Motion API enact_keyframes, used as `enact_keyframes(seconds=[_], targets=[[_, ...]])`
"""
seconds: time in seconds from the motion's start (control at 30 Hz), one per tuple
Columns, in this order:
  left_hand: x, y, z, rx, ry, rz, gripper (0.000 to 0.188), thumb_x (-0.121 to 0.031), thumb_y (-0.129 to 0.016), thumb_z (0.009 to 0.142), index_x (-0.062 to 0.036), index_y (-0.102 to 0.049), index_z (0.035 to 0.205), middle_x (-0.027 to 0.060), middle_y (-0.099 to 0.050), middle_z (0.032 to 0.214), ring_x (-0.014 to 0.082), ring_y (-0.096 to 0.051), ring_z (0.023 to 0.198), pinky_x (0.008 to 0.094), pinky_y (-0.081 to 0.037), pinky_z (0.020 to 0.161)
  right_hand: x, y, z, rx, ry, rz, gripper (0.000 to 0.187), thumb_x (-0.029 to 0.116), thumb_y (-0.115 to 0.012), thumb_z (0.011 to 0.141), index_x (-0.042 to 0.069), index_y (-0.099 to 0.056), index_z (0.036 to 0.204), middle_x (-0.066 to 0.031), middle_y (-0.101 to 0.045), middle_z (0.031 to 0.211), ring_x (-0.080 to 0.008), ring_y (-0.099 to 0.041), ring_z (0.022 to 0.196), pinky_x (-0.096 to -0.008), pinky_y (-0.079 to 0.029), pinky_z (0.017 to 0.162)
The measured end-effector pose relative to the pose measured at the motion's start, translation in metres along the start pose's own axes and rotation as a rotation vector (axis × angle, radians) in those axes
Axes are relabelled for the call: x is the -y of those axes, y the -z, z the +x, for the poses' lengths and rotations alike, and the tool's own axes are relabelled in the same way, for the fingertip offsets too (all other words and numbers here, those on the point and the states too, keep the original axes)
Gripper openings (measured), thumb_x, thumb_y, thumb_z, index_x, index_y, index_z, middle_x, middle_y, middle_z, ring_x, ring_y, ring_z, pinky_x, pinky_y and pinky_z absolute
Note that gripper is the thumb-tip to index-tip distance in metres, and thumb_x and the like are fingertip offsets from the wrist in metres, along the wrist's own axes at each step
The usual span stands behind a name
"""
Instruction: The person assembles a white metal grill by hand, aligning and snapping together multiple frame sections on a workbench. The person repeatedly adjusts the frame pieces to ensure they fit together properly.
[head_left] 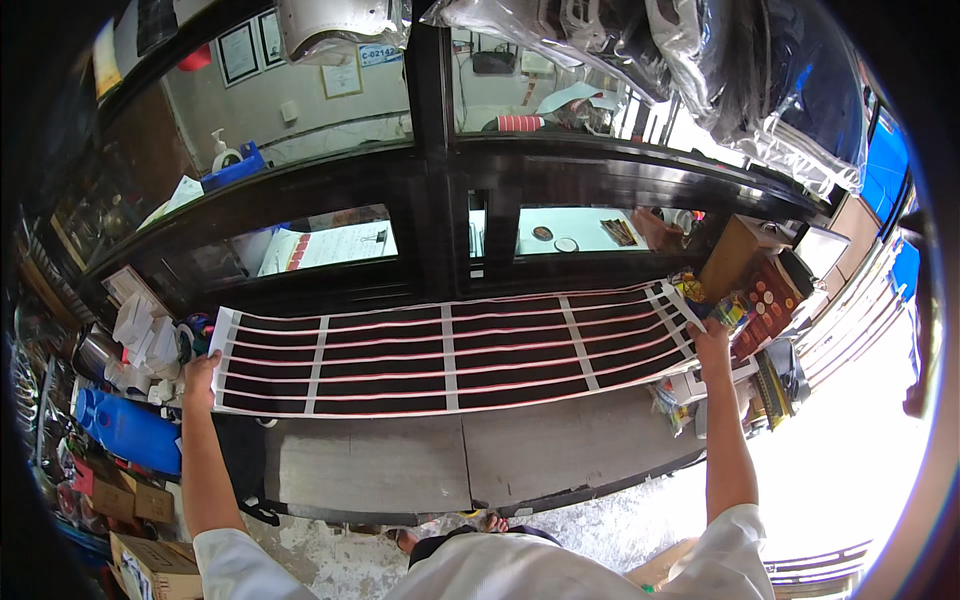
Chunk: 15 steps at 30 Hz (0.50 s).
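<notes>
A long white sheet point(520, 350) with black bands, thin white and red lines and pale cross strips is stretched out level in front of me. My left hand point(201, 376) grips its left end, fingers closed on the white edge. At the opposite end my right hand point(711, 345) pinches the right edge. The sheet hangs above the rear part of a grey worktable point(370, 465), bowing slightly along its length. What the sheet covers underneath is hidden.
Behind the table stands a black-framed glass partition point(435, 170). A blue jerrycan point(130, 430) and cardboard boxes point(155, 565) are at the left. Toward the right are a brown box point(738, 258) and a dark red box point(770, 305). Plastic-wrapped garments point(700, 60) hang overhead.
</notes>
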<state>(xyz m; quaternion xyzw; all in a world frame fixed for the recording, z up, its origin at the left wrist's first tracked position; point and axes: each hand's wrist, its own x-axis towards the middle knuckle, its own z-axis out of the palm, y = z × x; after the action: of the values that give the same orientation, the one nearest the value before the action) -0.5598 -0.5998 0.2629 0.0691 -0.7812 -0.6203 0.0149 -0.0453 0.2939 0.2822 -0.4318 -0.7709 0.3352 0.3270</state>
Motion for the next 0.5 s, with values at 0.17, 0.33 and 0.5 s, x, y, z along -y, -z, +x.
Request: enact_keyframes(seconds=[0.17, 0.33, 0.5], targets=[[0.018, 0.009, 0.010, -0.025, -0.020, 0.152, 0.036, -0.022, -0.081, 0.100, 0.0068, -0.078, 0.121, 0.0160, -0.077, 0.108, 0.0239, -0.068, 0.099, 0.0449, -0.054, 0.091, -0.008, -0.007, -0.002, -0.040, 0.060, -0.136, 0.037, 0.029, -0.082, 0.096, -0.006, -0.077, 0.107, -0.0233, -0.077, 0.093, -0.0344, -0.073, 0.089, -0.0472, -0.055, 0.084], [0.031, 0.007, 0.025, -0.032, -0.065, 0.106, 0.045, -0.022, -0.084, 0.096, 0.0119, -0.077, 0.125, 0.0161, -0.080, 0.110, 0.0260, -0.070, 0.101, 0.0436, -0.054, 0.095, -0.010, -0.015, -0.002, -0.059, 0.045, -0.195, 0.047, 0.035, -0.084, 0.092, -0.006, -0.075, 0.114, -0.0329, -0.077, 0.103, -0.0496, -0.075, 0.103, -0.0528, -0.056, 0.093], [0.013, 0.002, 0.010, -0.143, -0.253, 0.694, 0.041, -0.024, -0.082, 0.098, 0.0052, -0.077, 0.127, 0.0224, -0.080, 0.117, 0.0348, -0.074, 0.106, 0.0443, -0.056, 0.099, 0.012, -0.014, -0.018, -0.063, 0.128, -0.399, 0.044, 0.029, -0.082, 0.093, -0.004, -0.071, 0.121, -0.0325, -0.072, 0.127, -0.0520, -0.068, 0.121, -0.0555, -0.055, 0.100]])
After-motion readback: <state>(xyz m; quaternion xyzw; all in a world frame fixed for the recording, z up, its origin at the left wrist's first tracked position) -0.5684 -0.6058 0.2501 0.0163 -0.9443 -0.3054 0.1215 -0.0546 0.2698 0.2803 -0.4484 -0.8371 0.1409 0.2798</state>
